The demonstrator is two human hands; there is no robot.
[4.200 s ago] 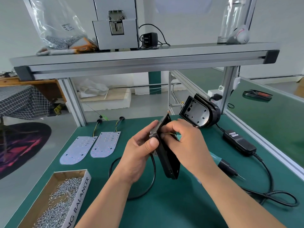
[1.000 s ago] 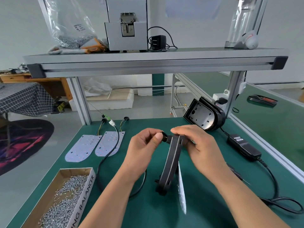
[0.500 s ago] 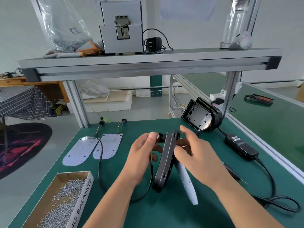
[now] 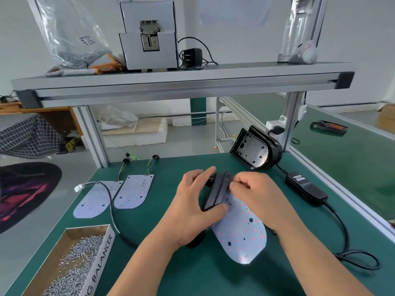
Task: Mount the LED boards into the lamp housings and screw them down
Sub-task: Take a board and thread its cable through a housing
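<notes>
At the middle of the green bench, a black lamp housing (image 4: 215,192) stands on its edge. My left hand (image 4: 192,205) grips its left side, thumb against the lower rim. My right hand (image 4: 254,194) pinches the housing's top edge. A white LED board (image 4: 241,229) with red dots lies flat just right of the housing, partly under my right wrist. Two more LED boards (image 4: 96,199) (image 4: 134,192) with wires lie at the left. A second, empty black housing (image 4: 255,150) leans at the back right.
A cardboard box of screws (image 4: 70,263) sits at the front left. A black cable (image 4: 111,208) with a white plug crosses the left boards. A power adapter (image 4: 305,189) and its cord lie at the right. An aluminium shelf (image 4: 181,82) spans overhead.
The LED board has swung out from behind the housing and now lies flat on the bench. My right hand moved onto the housing's top edge. The black cable slid left across the boards.
</notes>
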